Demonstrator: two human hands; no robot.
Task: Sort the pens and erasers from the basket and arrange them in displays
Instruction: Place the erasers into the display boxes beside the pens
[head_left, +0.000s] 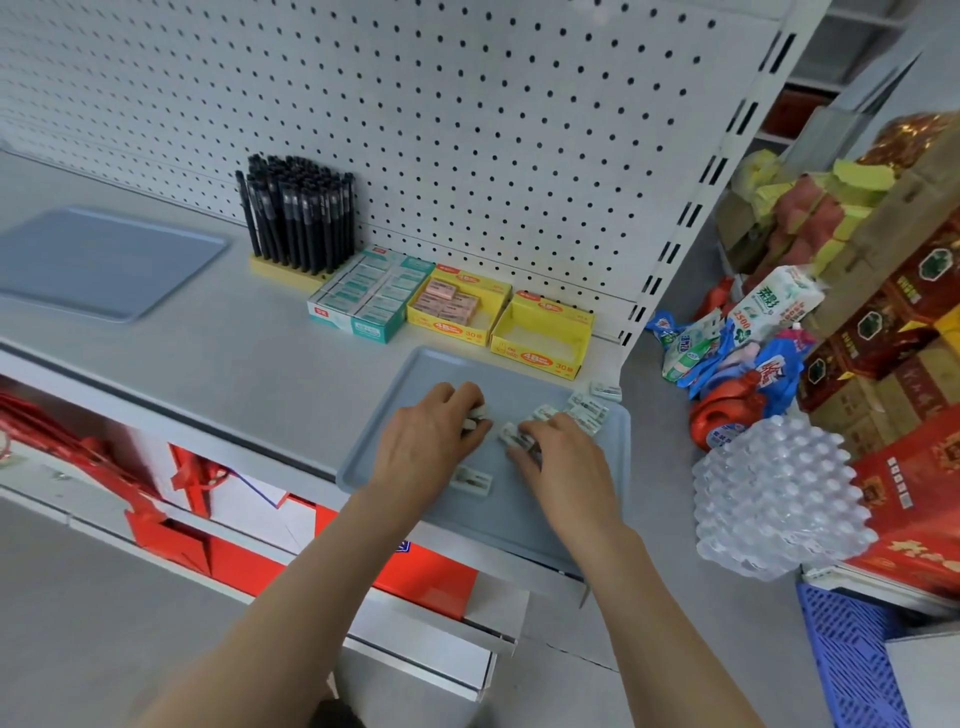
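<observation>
A grey-blue tray (415, 374) lies on the shelf's front right, with several small white erasers on it. My left hand (431, 436) grips white erasers (477, 415) over the tray's middle. My right hand (563, 465) pinches another white eraser (517, 435) beside it. One eraser (474, 479) lies loose between my wrists, and more erasers (589, 408) sit at the tray's far right corner. Behind the tray stand an empty yellow display box (540, 332), a yellow box of pink erasers (454, 304), a teal box of white erasers (371, 293) and a yellow stand of black pens (298, 218).
A second grey-blue tray (98, 260) lies at the shelf's left. The pegboard wall (467, 130) rises behind the displays. One eraser (605, 389) lies off the tray near the shelf's right post. Bottled water (779, 499), detergent bags and red cartons crowd the right.
</observation>
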